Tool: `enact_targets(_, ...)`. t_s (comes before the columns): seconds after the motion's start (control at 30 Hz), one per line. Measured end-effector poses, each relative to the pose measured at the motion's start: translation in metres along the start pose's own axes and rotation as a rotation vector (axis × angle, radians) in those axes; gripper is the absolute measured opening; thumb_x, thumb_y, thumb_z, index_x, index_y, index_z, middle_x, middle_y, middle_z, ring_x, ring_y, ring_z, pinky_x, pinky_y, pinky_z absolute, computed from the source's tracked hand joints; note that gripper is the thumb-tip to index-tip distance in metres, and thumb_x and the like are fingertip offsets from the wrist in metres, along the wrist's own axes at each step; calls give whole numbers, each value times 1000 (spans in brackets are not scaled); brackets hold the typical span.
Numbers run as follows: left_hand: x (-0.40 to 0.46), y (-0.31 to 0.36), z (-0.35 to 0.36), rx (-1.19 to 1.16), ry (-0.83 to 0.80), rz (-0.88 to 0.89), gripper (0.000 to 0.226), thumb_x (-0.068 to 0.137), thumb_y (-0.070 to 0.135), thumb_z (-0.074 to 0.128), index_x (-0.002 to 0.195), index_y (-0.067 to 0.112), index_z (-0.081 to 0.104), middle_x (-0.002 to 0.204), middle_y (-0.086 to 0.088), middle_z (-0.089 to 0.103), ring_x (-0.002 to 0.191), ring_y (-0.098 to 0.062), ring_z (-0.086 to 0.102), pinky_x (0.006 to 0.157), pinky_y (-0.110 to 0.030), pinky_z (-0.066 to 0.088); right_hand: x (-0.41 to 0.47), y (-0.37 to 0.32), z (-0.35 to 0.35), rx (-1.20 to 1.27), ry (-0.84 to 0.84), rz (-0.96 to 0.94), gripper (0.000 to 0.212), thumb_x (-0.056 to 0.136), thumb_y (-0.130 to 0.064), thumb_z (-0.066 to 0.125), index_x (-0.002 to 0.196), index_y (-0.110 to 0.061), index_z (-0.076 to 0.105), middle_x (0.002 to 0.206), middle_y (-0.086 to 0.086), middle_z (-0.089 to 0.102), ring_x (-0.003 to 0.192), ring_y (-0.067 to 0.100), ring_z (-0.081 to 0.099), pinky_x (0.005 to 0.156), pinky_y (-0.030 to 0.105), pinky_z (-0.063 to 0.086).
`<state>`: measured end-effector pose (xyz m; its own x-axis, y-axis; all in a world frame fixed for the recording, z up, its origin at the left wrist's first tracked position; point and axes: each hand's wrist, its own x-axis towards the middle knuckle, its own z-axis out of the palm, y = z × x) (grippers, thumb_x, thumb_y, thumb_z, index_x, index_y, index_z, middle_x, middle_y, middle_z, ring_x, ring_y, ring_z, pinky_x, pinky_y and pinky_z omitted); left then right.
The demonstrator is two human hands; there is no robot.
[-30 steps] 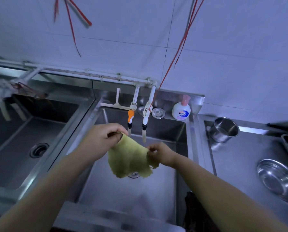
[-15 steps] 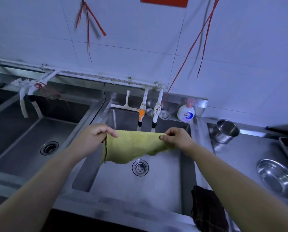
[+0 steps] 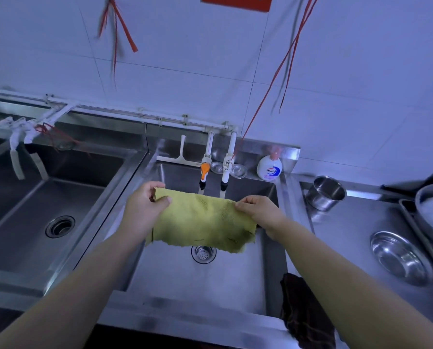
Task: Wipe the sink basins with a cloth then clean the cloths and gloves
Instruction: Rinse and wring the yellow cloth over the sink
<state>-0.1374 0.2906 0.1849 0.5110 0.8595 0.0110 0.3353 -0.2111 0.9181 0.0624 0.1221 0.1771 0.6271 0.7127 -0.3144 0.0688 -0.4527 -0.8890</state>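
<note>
Left basin (image 3: pixel 16 222) sits at 9 o'clock, drain visible, nothing in it that I can see.

My left hand (image 3: pixel 145 210) pinches the top left corner of the yellow cloth (image 3: pixel 205 222), thumb on the near face, fingers curled behind. The cloth hangs spread in the air over the middle basin (image 3: pixel 200 280), top edge pulled roughly level between both hands, lower edge ragged and dangling just above the drain (image 3: pixel 203 253) without touching the basin floor as far as I can tell. Two taps (image 3: pixel 214 170) hang at 12 o'clock behind it.

My right hand (image 3: pixel 260 212) pinches the top right corner the same way, knuckles toward me.

Handling call: thin, limp, light fabric, no stiffness; it only holds shape because both corners are tensioned. Looks mottled, probably damp, so a bit heavier and clingy, may slip from a shallow pinch. Frayed bottom edge is weak, so I wouldn't pull there. Best hold is the top corners for spreading or rinsing, or bunch the middle into a fist for wiping or wringing.

Dark cloth (image 3: pixel 303 311) is draped over the basin's front right rim at 5 o'clock, likely next for cleaning. Soap bottle (image 3: pixel 269 167) sits on the ledge at 1 o'clock. No gloves in view.
</note>
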Motion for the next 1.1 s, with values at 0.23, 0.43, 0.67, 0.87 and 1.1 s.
enact_targets(0.23,13,2,-12,13,-23,33,28,83,11,68,111,16,64,96,-1,66,85,-11,60,72,-23,46,-3,-5,-14,-243,4,-88,2,84,-12,68,81,-12,68,77,-1,64,70,7,55,56,12,47)
enact_targets(0.43,18,5,-17,-105,-81,37,18,88,13,63,105,15,66,96,-4,69,87,-15,64,79,-25,49,-5,-11,-17,-280,30,-99,19,75,-4,75,72,-12,58,71,0,58,63,9,52,53,17,45)
enact_targets(0.67,26,-1,-1,-195,-6,-22,19,90,13,59,109,17,61,94,-7,63,79,-20,56,73,-34,46,-8,-8,-9,-296,-24,-65,13,80,-13,73,88,-6,67,78,4,63,68,11,56,60,19,50)
enact_targets(0.87,25,-5,18,-154,72,-57,20,90,17,59,110,18,60,82,12,59,67,-2,53,58,-14,38,-10,1,4,-243,55,-24,25,82,-28,70,70,-13,55,63,-2,51,55,7,46,48,17,39)
enact_targets(1.1,-3,5,42,-201,-10,50,20,87,12,64,102,25,65,88,11,65,76,11,58,63,-2,40,-14,3,23,-120,168,104,22,84,-30,66,86,-8,61,78,2,59,69,13,55,51,20,46)
